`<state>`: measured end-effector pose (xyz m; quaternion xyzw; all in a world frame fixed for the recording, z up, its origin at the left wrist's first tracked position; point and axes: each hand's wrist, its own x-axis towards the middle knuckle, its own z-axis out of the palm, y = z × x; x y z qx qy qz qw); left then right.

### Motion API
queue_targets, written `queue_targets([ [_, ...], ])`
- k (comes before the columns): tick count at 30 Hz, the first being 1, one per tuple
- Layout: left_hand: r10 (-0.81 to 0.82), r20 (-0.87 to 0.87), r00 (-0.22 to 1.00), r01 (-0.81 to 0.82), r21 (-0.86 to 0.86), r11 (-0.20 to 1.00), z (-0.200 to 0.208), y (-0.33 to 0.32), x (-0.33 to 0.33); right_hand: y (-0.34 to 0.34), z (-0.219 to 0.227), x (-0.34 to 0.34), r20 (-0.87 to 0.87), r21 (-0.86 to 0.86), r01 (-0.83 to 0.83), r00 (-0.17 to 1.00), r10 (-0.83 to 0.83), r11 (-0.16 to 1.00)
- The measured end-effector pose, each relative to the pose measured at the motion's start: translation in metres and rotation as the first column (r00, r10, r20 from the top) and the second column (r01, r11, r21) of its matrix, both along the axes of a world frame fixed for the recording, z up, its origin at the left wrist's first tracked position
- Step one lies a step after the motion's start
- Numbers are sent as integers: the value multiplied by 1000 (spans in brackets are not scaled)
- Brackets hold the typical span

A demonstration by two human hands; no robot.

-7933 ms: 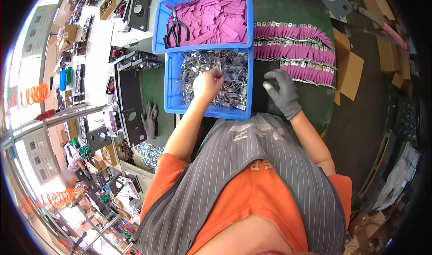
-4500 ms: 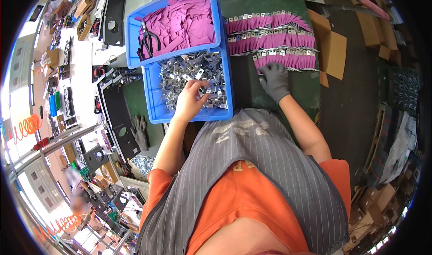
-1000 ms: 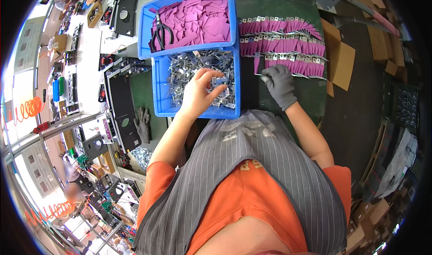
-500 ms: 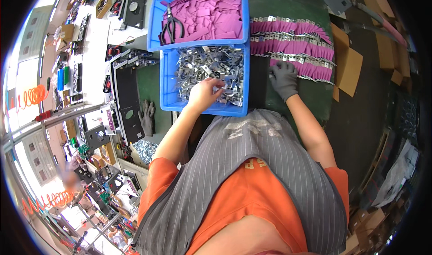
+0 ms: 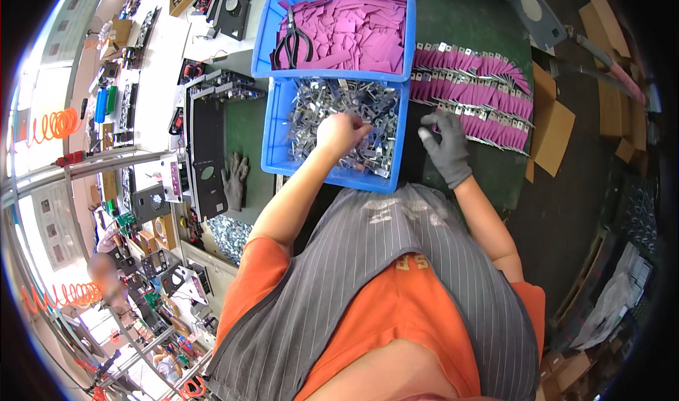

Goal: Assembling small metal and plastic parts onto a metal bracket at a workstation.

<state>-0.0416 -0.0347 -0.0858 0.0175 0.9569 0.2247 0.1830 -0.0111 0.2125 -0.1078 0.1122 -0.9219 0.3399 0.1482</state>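
Note:
My bare left hand (image 5: 341, 134) is above a blue bin (image 5: 278, 136) full of small metal brackets (image 5: 318, 104). Its fingers are pinched together, and whatever they hold is too small to make out. On my right hand (image 5: 449, 150) is a dark grey glove. It hovers between the bin and the near row of metal brackets with purple strips (image 5: 488, 124), thumb apart from the fingers, with nothing visible in it. Several such pieces lie overlapped in three rows on the green table (image 5: 481, 19).
A second blue bin (image 5: 263, 40), behind the first, holds purple strips (image 5: 353, 30) and black-handled scissors (image 5: 292, 40). Left of the bins are a loose grey glove (image 5: 234, 180) and a black panel (image 5: 205, 139). Cardboard (image 5: 555, 129) lies by the table's right edge.
My right hand has drawn back from the near row, and its thumb has spread from the fingers. My left hand stays over the brackets, its fingers drawn closer together. The whole view has shifted slightly.

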Motion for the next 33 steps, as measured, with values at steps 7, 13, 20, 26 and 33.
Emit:
queue_targets([
  [7,57,428,902,-379,722,580,48,34,29,-33,46,13,348,-666,-109,830,436,738],
  [13,-70,-344,936,147,204,968,99,20,-16,-13,45,12,438,-697,-51,759,481,715],
  [20,-330,-672,663,218,-248,944,60,-18,-146,-18,32,19,289,-600,-260,812,508,756],
  [26,-358,-500,788,186,-361,914,62,-16,-152,-9,27,21,272,-590,-250,834,481,768],
  [33,305,22,952,-200,797,570,90,-9,-92,1,50,22,351,-793,-90,741,573,602],
])
